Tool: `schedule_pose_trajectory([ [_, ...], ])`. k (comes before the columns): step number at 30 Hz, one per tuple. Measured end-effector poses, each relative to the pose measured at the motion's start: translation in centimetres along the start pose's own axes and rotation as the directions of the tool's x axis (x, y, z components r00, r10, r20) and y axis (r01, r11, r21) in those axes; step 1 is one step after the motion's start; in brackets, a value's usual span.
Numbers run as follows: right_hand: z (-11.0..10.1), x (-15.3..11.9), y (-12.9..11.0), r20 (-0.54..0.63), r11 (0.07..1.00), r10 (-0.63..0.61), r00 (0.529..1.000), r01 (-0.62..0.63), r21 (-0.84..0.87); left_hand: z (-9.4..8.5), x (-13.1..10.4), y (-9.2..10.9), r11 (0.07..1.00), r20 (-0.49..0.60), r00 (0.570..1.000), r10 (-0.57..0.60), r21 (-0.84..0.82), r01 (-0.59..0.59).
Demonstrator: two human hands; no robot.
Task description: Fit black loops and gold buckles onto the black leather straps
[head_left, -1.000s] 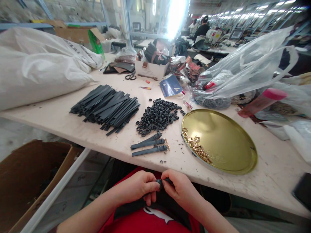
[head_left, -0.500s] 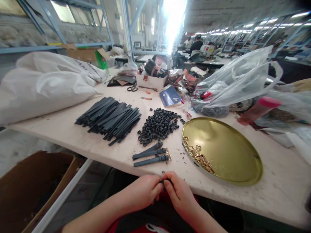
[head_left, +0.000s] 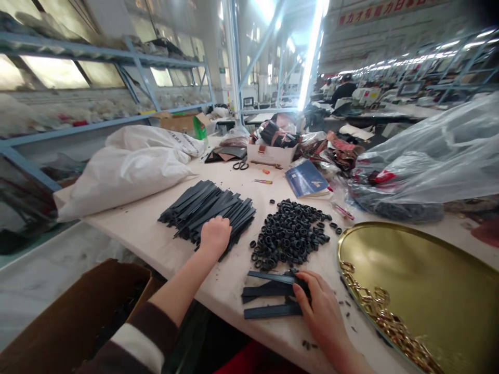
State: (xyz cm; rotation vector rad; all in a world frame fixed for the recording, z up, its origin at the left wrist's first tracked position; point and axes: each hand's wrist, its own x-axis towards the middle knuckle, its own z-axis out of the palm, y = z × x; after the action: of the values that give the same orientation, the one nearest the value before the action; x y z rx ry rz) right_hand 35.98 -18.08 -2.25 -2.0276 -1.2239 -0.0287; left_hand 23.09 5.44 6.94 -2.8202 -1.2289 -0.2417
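Observation:
My left hand reaches into the pile of dark flat straps. Its fingers are curled down and closed on a strap there, the fingertips hidden. At the table's near side, my right hand pinches a short dark strap between thumb and fingers. It lies over other short straps, whose right ends the hand covers. Just behind is a heap of small dark strap loops. Gold buckles are gathered along the left side of a round gold tray.
A white sack lies at the left, above a cardboard box beside the table. Farther back are scissors, a blue notebook and a filled white box. Clear plastic bags crowd the right.
My hands were together at the table edge around a small dark piece. Now they are apart: the left on the strap pile, the right with a strap over the short straps. The view has shifted.

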Motion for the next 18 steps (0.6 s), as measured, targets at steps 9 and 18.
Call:
schedule_pose_trajectory([
  [9, -0.5, -0.3, -0.2, -0.064, 0.999, 0.003, 0.998, 0.001, 0.051, 1.0, 1.1, -0.2, 0.996, -0.041, 0.999, 0.022, 0.089, -0.018],
  [18, -4.2, -1.9, -3.8, 0.234, 0.627, 0.314, 0.92, -0.386, 0.677, -2.8, -6.8, 3.8, 0.934, -0.031, 0.933, 0.357, -0.001, -0.358],
])
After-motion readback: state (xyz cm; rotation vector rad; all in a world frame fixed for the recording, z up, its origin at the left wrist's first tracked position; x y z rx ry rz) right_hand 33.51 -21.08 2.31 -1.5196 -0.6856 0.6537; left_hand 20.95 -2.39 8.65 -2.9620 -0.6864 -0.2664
